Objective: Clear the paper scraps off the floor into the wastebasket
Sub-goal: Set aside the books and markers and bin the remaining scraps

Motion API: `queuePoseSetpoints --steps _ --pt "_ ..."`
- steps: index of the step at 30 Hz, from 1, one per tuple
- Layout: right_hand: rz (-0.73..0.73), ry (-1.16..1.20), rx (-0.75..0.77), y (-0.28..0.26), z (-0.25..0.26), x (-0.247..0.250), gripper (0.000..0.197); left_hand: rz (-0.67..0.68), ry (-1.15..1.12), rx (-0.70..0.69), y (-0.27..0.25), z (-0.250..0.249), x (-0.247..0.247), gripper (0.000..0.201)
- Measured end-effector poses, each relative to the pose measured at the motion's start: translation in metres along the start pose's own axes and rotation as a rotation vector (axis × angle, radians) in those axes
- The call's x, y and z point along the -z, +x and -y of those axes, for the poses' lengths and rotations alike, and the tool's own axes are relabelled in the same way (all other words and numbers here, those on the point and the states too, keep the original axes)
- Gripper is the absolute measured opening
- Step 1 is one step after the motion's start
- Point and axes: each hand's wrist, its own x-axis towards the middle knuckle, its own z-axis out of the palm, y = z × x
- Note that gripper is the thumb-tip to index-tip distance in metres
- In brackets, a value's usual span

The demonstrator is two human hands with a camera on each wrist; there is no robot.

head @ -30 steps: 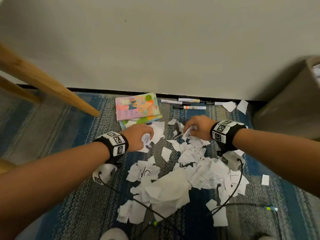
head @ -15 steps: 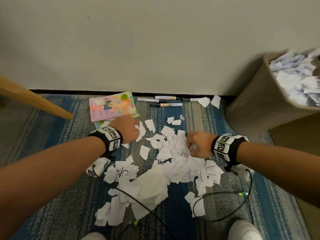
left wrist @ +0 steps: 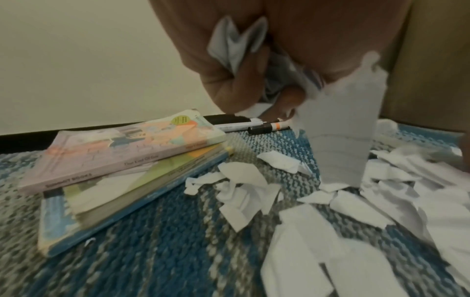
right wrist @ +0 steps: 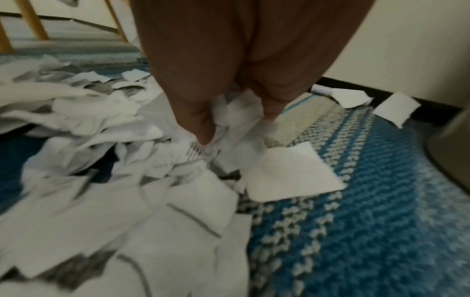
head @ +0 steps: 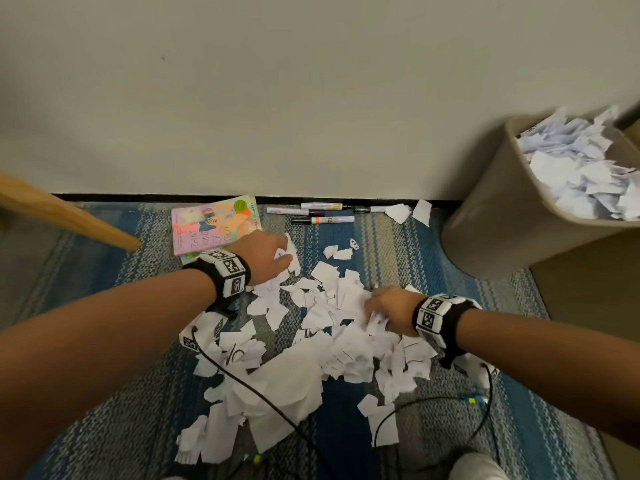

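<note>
A: Container first. Wastebasket (head: 491,216), tan, stands by the wall at the right, tilted in the head view. Torn white scraps in the basket (head: 578,168) are heaped up to the rim and poke above it.

B: And the floor?

A: Paper scraps (head: 311,341) lie spread across the blue-and-grey striped rug (head: 398,258), thickest in the middle between the two arms. White, ragged torn edges, mixed sizes; some carry dark drawn lines or faint print. One bigger crumpled sheet (head: 284,386) sits low in the pile. Two loose bits (head: 408,211) lie at the baseboard, near the basket's foot.

B: Hands?

A: Left hand (head: 266,258) is at the pile's far-left edge, just beside the books; its fingers (left wrist: 244,80) are curled round a bunch of scraps, and one long strip (left wrist: 343,128) hangs down from the fist. Right hand (head: 388,306) is down in the pile's right part, fingers (right wrist: 195,112) pinched round a wad of paper.

B: Other stuff?

A: Books (head: 214,226), stacked, pink cover on top, near the wall. Markers (head: 318,213) lie along the baseboard. Wooden leg (head: 69,216) slants in at the left. Black cables (head: 263,403) run across the scraps.
</note>
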Motion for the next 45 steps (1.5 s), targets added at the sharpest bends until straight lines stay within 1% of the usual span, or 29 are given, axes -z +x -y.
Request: queuePoseSetpoints --steps 2,3,7,10,12,14,16,18,19,21,23,25,27,28,30,31,33,34,35,36,37,40,42,44,45 --pt "-0.014 0.071 -0.013 -0.003 -0.009 0.014 0.044 -0.012 -0.031 -0.026 0.005 -0.007 0.007 0.022" --pt "-0.042 0.100 -0.021 -0.007 -0.015 0.021 0.042 -0.026 -0.051 -0.043 0.008 -0.012 0.011 0.023" --pt "-0.191 0.259 -0.055 -0.029 -0.032 0.057 0.036 -0.167 -0.170 -0.063 0.026 -0.033 0.028 0.049" --pt "-0.312 0.371 -0.046 -0.050 -0.039 0.097 0.030 -0.276 -0.274 -0.026 0.041 -0.056 0.041 0.056" --pt "-0.400 0.483 -0.027 -0.071 -0.044 0.126 0.025 -0.360 -0.301 -0.032 0.052 -0.076 0.053 0.051" --pt "-0.508 0.563 -0.029 -0.097 -0.053 0.157 0.025 -0.456 -0.307 -0.095 0.067 -0.102 0.069 0.039" --pt "-0.657 0.643 -0.033 -0.127 -0.070 0.185 0.023 -0.582 -0.342 -0.173 0.085 -0.134 0.091 0.027" --pt "-0.830 0.684 -0.058 -0.159 -0.095 0.206 0.020 -0.709 -0.431 -0.235 0.102 -0.172 0.113 0.021" --pt "-0.902 0.669 -0.104 -0.173 -0.109 0.212 0.018 -0.762 -0.478 -0.258 0.110 -0.192 0.123 0.020" --pt "-0.986 0.563 -0.263 -0.193 -0.138 0.217 0.013 -0.844 -0.562 -0.317 0.123 -0.233 0.139 0.022" --pt "-0.979 0.404 -0.481 -0.203 -0.164 0.211 0.014 -0.902 -0.637 -0.390 0.132 -0.277 0.150 0.026" --pt "-0.879 0.282 -0.645 -0.200 -0.180 0.198 0.017 -0.923 -0.696 -0.471 0.134 -0.315 0.153 0.026" --pt "-0.675 0.162 -0.708 -0.194 -0.192 0.185 0.021 -0.892 -0.733 -0.552 0.134 -0.352 0.145 0.027" --pt "-0.586 0.122 -0.714 -0.191 -0.197 0.181 0.022 -0.844 -0.738 -0.587 0.135 -0.368 0.138 0.030" --pt "-0.527 0.068 -0.706 -0.189 -0.200 0.175 0.023 -0.706 -0.664 -0.626 0.138 -0.389 0.119 0.036" --pt "-0.527 0.069 -0.700 -0.187 -0.200 0.173 0.025 -0.613 -0.567 -0.612 0.141 -0.392 0.109 0.040" --pt "-0.512 0.119 -0.678 -0.185 -0.202 0.166 0.028 -0.415 -0.233 -0.521 0.144 -0.394 0.088 0.048" --pt "-0.473 0.139 -0.663 -0.183 -0.203 0.161 0.025 -0.350 -0.042 -0.489 0.146 -0.391 0.079 0.050" --pt "-0.452 0.161 -0.648 -0.182 -0.204 0.156 0.019 -0.318 0.115 -0.476 0.146 -0.389 0.073 0.051" --pt "-0.455 0.193 -0.645 -0.180 -0.208 0.151 0.012 -0.307 0.217 -0.476 0.147 -0.388 0.069 0.049" --pt "-0.477 0.240 -0.643 -0.181 -0.209 0.147 0.011 -0.302 0.275 -0.480 0.148 -0.388 0.068 0.047" --pt "-0.530 0.303 -0.657 -0.181 -0.211 0.140 0.023 -0.243 0.367 -0.495 0.150 -0.391 0.068 0.038" --pt "-0.531 0.303 -0.667 -0.181 -0.210 0.137 0.032 -0.142 0.419 -0.484 0.149 -0.394 0.069 0.034" --pt "-0.540 0.314 -0.680 -0.182 -0.209 0.137 0.036 -0.052 0.405 -0.488 0.149 -0.395 0.071 0.035" --pt "-0.564 0.320 -0.673 -0.183 -0.210 0.138 0.036 -0.045 0.361 -0.496 0.149 -0.395 0.073 0.037"
